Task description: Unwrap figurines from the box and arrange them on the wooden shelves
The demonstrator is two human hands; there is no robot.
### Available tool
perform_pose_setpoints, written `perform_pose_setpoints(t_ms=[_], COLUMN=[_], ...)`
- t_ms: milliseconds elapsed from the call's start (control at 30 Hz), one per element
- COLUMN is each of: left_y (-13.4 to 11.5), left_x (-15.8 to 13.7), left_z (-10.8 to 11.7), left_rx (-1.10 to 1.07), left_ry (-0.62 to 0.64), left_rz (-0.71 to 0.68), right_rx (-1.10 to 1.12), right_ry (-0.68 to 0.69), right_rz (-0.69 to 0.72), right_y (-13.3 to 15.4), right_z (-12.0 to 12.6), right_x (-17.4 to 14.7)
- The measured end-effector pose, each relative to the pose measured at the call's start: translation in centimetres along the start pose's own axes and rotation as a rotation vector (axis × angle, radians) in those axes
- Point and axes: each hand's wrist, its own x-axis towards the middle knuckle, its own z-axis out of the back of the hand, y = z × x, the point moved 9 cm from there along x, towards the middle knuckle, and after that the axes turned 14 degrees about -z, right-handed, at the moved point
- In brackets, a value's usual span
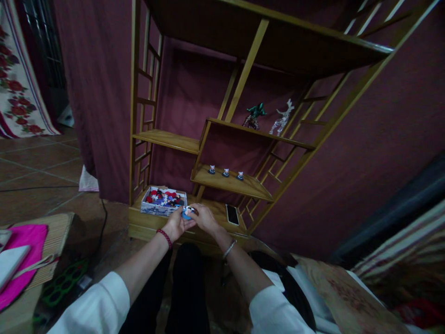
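Between my two hands is a small figurine [188, 212] with a blue base and pale upper part. My left hand [176, 225] cups it from the left and below, while the fingers of my right hand [206, 218] close on its right side. Just beyond my left hand, a white open box [158, 209] holds several red, white and dark figurines. Three small figurines on dark bases stand in a row on the low shelf: the left one [212, 170], the middle one [225, 172] and the right one [240, 176].
A wooden display shelf [170, 138] fills the middle. A phone [232, 215] lies on its bottom board. Higher up stand a dark green ornament [255, 115] and a clear deer figure [282, 117]. At left, a table [57, 232] carries a pink cloth [33, 241].
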Motion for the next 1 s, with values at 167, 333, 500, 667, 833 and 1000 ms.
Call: perform_pose_setpoints(t_ms=[167, 333, 500, 667, 833, 1000], left_y=[-0.1, -0.9, -1.7, -2.1, -1.7, -0.8], left_x=[0.1, 0.4, 0.8, 1.9, 2.8, 3.4], left_z=[-1.5, -3.1, -5.2, -7.6, -9.8, -11.5], left_rx=[-0.017, 0.022, 0.059, 0.071, 0.083, 0.105], left_ry=[0.008, 0.001, 0.032, 0.069, 0.09, 0.118], left_rz=[0.04, 0.039, 0.037, 0.01, 0.008, 0.048], right_rx=[-0.013, 0.003, 0.025, 0.059, 0.1, 0.168], right_ry=[-0.006, 0.003, -0.016, -0.077, -0.108, -0.128], right_rz=[0.021, 0.041, 0.03, 0.006, -0.008, -0.05], right_y=[-0.1, -0.4, -0.9, -1.7, -3.4, -5.5], right_z=[1.3, 2.5, 4.2, 6.5, 8.0, 8.9], right_x=[0.5, 1.4, 2.1, 2.9, 3.7, 3.8])
